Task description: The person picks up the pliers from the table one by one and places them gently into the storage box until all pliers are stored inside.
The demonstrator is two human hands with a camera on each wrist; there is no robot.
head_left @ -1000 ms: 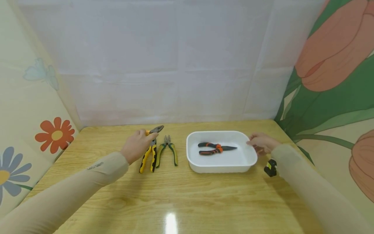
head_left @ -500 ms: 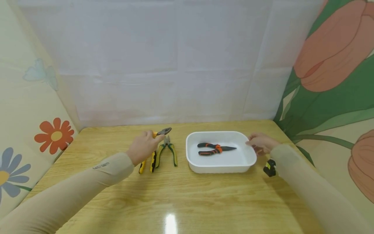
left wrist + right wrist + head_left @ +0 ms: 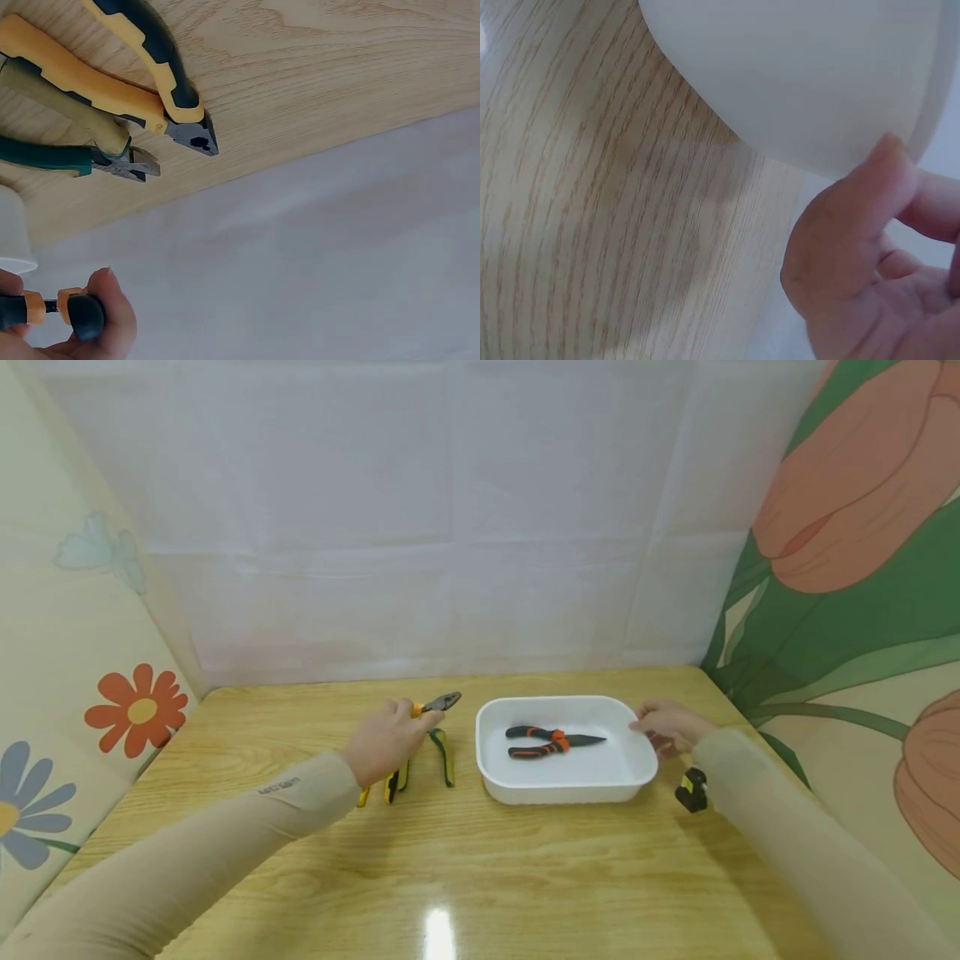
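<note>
My left hand (image 3: pixel 392 739) grips combination pliers (image 3: pixel 442 702) by their yellow and dark handles, with the grey nose pointing right. In the left wrist view, the handle ends (image 3: pixel 86 316) show between my fingers and thumb. Beneath this hand lie yellow and black pliers (image 3: pixel 90 84) and green-handled pliers (image 3: pixel 45 155), partly hidden in the head view. My right hand (image 3: pixel 671 724) pinches the right rim of the white plastic tub (image 3: pixel 562 794), thumb against its wall in the right wrist view. Inside the tub rest needle-nose pliers (image 3: pixel 551 742) with black and orange handles.
A small black block with a yellow-green patch (image 3: pixel 692 790) is beside my right sleeve. The wooden table (image 3: pixel 525 877) meets a white cloth backdrop (image 3: pixel 450 527) behind, and flower-patterned panels stand on both sides.
My left hand has carried the combination pliers rightward toward the tub, passing over the green-handled pliers. The right hand stays at the tub's rim.
</note>
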